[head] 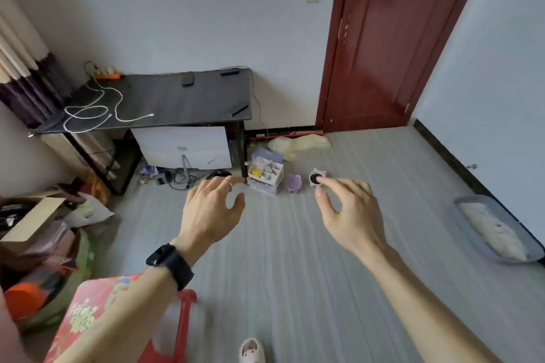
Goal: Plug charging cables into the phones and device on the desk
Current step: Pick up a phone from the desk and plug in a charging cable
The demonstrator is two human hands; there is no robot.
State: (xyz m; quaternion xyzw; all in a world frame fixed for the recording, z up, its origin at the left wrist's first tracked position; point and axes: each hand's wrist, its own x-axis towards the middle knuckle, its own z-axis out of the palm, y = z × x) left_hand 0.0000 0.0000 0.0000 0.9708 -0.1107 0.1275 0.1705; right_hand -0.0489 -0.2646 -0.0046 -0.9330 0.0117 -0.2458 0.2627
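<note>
While both arms reach forward over the grey striped floor [295, 259], neither hand holds anything. The left hand [211, 209] is spread, fingers loosely apart, a ring on one finger and a black band [171, 265] on the wrist. The right hand [348, 212] is likewise empty, thumb and fingers curved with a gap between them. The dark desk [177, 97] stands against the far wall, well apart from both hands, and serves as reference for what follows. On its left part lie white charging cables [97, 110], looped and tangled, with loose ends trailing toward the desk's middle. At its back left corner sits an orange and white power strip [107, 73]. Near the back edge, at the middle, rests a small dark device [188, 79]; a second flat dark object [229, 72] lies at the back right corner, and a third [239, 110] near the front right corner. Whether these are phones cannot be told at this size. No cable end touches any of them. Under the desk leans a white panel [182, 146]. Right of the desk stands a red-brown door [392, 38]. On the floor just right of the desk's front leg sits a small white organiser [265, 178].
</note>
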